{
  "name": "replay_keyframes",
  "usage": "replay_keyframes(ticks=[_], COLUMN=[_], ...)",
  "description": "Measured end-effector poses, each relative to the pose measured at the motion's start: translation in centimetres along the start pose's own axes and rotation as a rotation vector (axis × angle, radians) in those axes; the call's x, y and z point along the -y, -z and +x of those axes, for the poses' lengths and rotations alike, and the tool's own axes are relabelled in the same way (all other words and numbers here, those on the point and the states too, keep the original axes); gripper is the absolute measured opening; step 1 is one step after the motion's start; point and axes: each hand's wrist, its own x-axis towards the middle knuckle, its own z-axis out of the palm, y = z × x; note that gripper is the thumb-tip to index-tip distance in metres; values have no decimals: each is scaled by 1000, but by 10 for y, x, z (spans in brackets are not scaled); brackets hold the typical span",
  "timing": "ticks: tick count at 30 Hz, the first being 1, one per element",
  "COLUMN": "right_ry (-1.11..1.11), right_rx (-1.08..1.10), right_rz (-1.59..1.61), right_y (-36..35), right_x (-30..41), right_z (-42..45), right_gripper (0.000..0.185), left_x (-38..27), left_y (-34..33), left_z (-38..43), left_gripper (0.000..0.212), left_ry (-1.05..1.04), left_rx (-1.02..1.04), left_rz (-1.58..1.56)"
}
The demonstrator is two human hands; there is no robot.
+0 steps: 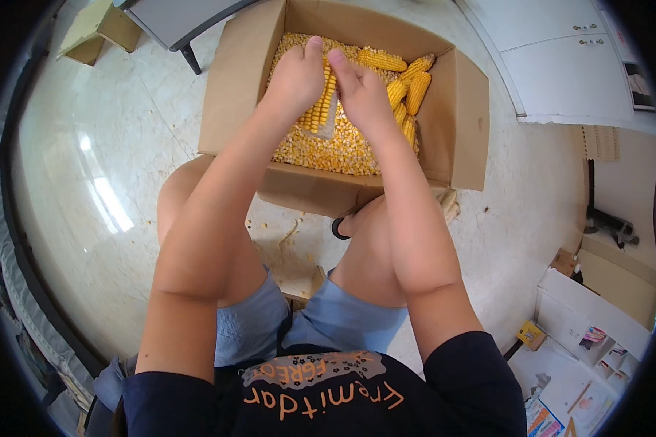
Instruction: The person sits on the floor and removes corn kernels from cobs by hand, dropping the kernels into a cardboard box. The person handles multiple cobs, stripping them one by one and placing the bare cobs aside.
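Note:
Both hands are over an open cardboard box (436, 128). Between them is a corn cob (320, 113), its near end pointing down toward me. Rows of yellow kernels remain on its left side, while a pale, bare strip runs along its right. My left hand (299, 74) grips the cob from the left, thumb pointing up along it. From the other side, my right hand (362, 90) holds it with the thumb near its upper part. The fingers beneath are mostly hidden. Loose corn kernels (341, 155) cover the box bottom, and several whole corn cobs (417, 93) lie along its right side.
The box's flaps (235, 87) fold outward. My knees flank its near side. A grey table (169, 22) with a dark leg stands at upper left, a white cabinet (568, 71) at upper right. Kernels and husk scraps (288, 232) lie on the tile floor. A cluttered white desk (568, 360) is at lower right.

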Motion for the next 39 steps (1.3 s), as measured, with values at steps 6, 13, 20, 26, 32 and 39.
replay_keyframes(ticks=[6, 13, 20, 26, 32, 39], right_ry=[172, 326, 80, 45, 428, 498], right_rx=[-102, -213, -145, 243, 0, -22], right_rz=[-132, -148, 9, 66, -214, -276], right_y=[-1, -11, -7, -10, -15, -9], right_x=[-6, -4, 6, 13, 0, 2], right_z=[-1, -6, -10, -19, -17, -22], right_gripper=[54, 41, 53, 62, 60, 51], left_x=[-3, 7, -9, 2, -12, -31], left_y=[2, 13, 17, 4, 7, 21], left_z=[-8, 4, -3, 8, 3, -11], left_gripper=[53, 55, 61, 57, 51, 39], left_ry=[43, 139, 117, 148, 270, 394], left_rx=[31, 78, -54, -134, -18, 27], left_rz=[-6, -235, -301, -564, -508, -503])
